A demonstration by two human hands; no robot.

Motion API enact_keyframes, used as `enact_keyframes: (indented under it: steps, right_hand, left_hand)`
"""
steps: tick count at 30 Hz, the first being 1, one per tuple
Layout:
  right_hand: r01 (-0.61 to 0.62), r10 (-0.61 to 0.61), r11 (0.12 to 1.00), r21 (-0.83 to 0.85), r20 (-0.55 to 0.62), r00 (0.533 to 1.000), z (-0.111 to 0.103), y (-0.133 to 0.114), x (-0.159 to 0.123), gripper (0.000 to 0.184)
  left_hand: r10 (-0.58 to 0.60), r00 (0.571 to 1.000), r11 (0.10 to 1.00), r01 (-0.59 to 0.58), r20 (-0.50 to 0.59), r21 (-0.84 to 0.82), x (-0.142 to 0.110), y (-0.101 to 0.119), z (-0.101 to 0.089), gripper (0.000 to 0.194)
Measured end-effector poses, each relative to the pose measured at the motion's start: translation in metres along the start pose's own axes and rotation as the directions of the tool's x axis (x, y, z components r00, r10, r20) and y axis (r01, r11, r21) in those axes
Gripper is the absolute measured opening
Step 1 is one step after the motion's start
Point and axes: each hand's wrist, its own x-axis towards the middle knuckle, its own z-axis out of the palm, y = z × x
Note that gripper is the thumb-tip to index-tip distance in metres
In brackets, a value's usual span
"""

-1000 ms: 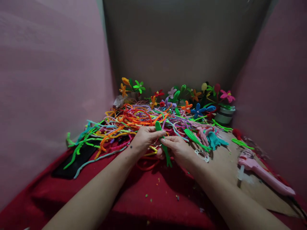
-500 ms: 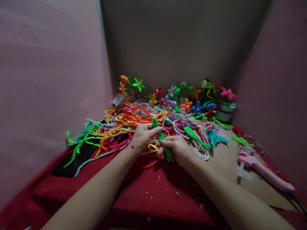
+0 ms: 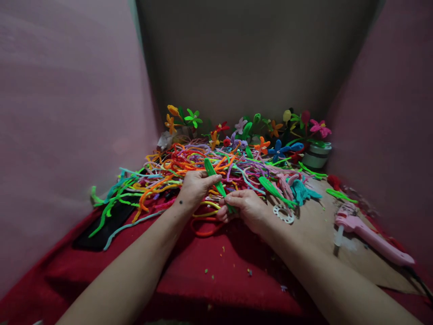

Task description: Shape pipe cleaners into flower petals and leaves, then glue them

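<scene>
Head view: green leaf-shaped piece [image 3: 212, 171], one, held between left hand [image 3: 195, 185] and right hand [image 3: 249, 206] (both pinching it), near the heap of fuzzy stems [image 3: 184, 161]; lower end partly hidden. I judge an uneven twist could bend it crooked.

You are in a craft corner between pink walls [image 3: 67, 90]; whether in a home or a workshop cannot be told. Coloured pipe cleaners [image 3: 189, 159] heap the red cloth [image 3: 192, 289] before you, fuzzy flowers [image 3: 278, 150] line the back, and a pink glue gun [image 3: 375, 238] lies on cardboard [image 3: 314, 237].
</scene>
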Motion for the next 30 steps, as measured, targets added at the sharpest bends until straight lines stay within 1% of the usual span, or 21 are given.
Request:
enact_keyframes:
  steps: [3,5,8,11,13,15,17,20,22,24,27,28,30]
  right_hand:
    - [0.036,-0.036,0.999,-0.010,-0.010,0.999,0.001,0.000,0.000,0.011]
    - [0.043,-0.044,0.999,-0.031,-0.026,0.999,0.002,0.000,0.000,0.010]
    - [0.042,-0.046,0.997,-0.057,-0.066,0.997,0.004,0.000,0.000,0.010]
    - [0.042,-0.047,0.997,-0.061,-0.088,0.995,0.006,0.000,0.001,0.011]
    - [0.025,-0.032,0.997,-0.070,-0.097,0.995,0.007,0.001,0.001,0.012]
    - [0.021,-0.029,0.997,-0.079,-0.098,0.995,0.007,0.000,0.001,0.012]
    - [0.041,-0.048,0.996,-0.079,-0.091,0.995,0.007,0.000,0.002,0.012]
    - [0.064,-0.071,0.994,-0.085,-0.091,0.993,0.007,-0.001,0.002,0.011]
    - [0.055,-0.065,0.993,-0.103,-0.101,0.993,0.008,-0.001,0.003,0.012]
    - [0.034,-0.049,0.992,-0.120,-0.117,0.992,0.009,-0.002,0.003,0.014]
    - [0.019,-0.038,0.991,-0.133,-0.135,0.990,0.011,-0.003,0.003,0.016]
    - [0.019,-0.039,0.990,-0.140,-0.139,0.990,0.012,-0.004,0.003,0.017]
    - [0.028,-0.052,0.987,-0.161,-0.145,0.988,0.012,-0.004,0.003,0.017]
  left_hand:
    - [-0.006,1.000,1.000,0.006,-0.017,0.005,-0.001,0.001,0.001,0.023]
    - [-0.015,1.000,1.000,0.015,-0.002,0.015,-0.001,0.000,0.001,0.026]
    - [-0.016,0.997,0.999,0.013,0.074,0.045,-0.003,-0.002,0.002,0.031]
    - [-0.078,0.984,0.996,0.068,0.160,0.062,-0.005,-0.002,0.005,0.032]
    - [-0.117,0.976,0.992,0.105,0.185,0.073,-0.007,0.000,0.008,0.031]
    - [-0.116,0.979,0.990,0.101,0.166,0.096,-0.009,0.003,0.010,0.034]
    - [-0.101,0.988,0.989,0.088,0.116,0.115,-0.010,0.006,0.011,0.037]
    - [-0.086,0.994,0.992,0.080,0.060,0.100,-0.010,0.009,0.012,0.032]
    - [-0.091,0.994,0.992,0.085,0.054,0.092,-0.009,0.007,0.012,0.025]
    - [-0.096,0.994,0.990,0.090,0.050,0.112,-0.007,0.003,0.012,0.023]
    - [-0.091,0.996,0.974,0.085,0.020,0.211,-0.004,-0.003,0.011,0.030]
    - [-0.087,0.996,0.967,0.078,0.025,0.243,-0.004,-0.004,0.010,0.033]
    - [-0.090,0.993,0.961,0.065,0.082,0.268,-0.003,-0.006,0.009,0.038]
